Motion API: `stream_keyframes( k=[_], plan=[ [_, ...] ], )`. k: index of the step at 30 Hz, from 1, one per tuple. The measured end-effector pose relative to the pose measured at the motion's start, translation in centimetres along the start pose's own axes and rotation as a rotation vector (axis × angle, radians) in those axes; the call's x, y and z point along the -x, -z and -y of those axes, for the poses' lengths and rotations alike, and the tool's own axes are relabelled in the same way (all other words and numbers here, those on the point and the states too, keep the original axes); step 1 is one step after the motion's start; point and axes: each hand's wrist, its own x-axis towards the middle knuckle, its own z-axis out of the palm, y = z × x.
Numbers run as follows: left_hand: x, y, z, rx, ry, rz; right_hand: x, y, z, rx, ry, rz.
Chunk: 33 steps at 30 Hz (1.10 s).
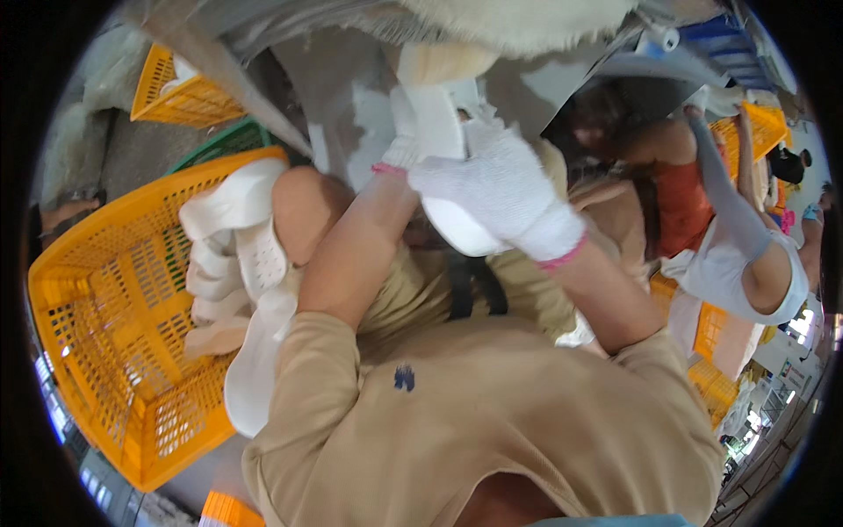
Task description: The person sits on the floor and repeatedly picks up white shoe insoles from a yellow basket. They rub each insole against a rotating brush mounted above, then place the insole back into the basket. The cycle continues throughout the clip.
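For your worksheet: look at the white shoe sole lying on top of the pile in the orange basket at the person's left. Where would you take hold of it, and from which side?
Take the white shoe sole by its long upper edge, coming from above and the basket's open top. It lies uppermost, tilted across the other soles, so that edge looks free, while the orange basket wall blocks a sideways approach. Both gloved hands, left hand and right hand, are occupied with another white piece.

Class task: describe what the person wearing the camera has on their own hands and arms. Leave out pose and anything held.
Both hands wear white knitted gloves with pink-edged cuffs: the right hand and the left hand. The forearms are bare below short tan sleeves of a tan shirt that carries a small dark mark on its front.
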Motion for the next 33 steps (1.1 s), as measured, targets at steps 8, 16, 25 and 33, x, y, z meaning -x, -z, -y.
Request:
stream_keyframes(
  k=[8, 16, 25, 33],
  plan=[
    [1.8, -1.6, -0.3, 0.033, 0.025, 0.013, 0.1, 1.9, 0.2, -0.406, -0.474, 0.368],
    [3.3, -3.0, 1.7, 0.211, 0.089, 0.077, 8.9, 3.8, 1.8, 0.03, -0.083, 0.111],
    [0.1, -1.6, 0.8, 0.572, 0.282, 0.663, 3.4, 3.3, 0.7, 0.346, 0.064, 0.06],
    [-0.3, 0.0, 0.4, -0.056, -0.073, -0.124, 2.4, 2.4, -1.0, 0.273, 0.11, -0.084]
  ],
)
